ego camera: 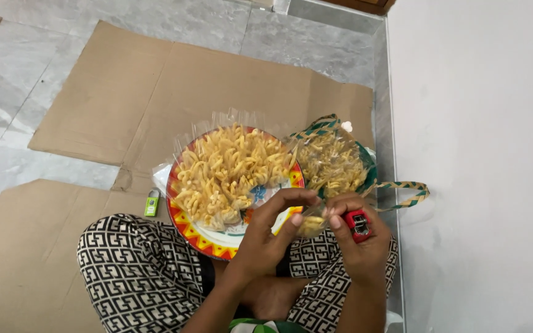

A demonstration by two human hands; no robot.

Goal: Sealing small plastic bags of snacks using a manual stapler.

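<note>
The person sat cross-legged on cardboard (94,111), legs in black-and-white patterned trousers (137,271). Both hands were raised above the lap, close together.

The left hand (272,228) was curled, fingertips pinched on the top of a small clear packet (311,223) of yellow snack. The right hand (359,237) was closed around a red stapler (358,223), held against the palm with the thumb beside it; its fingertips met the same packet from the right. The packet sat between the two hands, just in front of the plate's near rim. Whether the stapler touched the packet could not be told.

Just beyond the hands lay a round plate (208,237) with an orange, yellow and red patterned rim, resting partly over the knees. It carried a heap of filled clear packets (229,169) of the same yellow snack, fanned out with their open tops outward.

To the right of the plate, touching it, stood a green bag (365,163) with woven handles, one handle (405,191) trailing right toward the wall. It held more snack in clear wrap (331,163).

To the left of the plate, on the cardboard, lay a small green lighter (151,202), apart from the plate.

Farther out was grey tiled floor (7,123), with a pale wall (476,154) along the right side.
</note>
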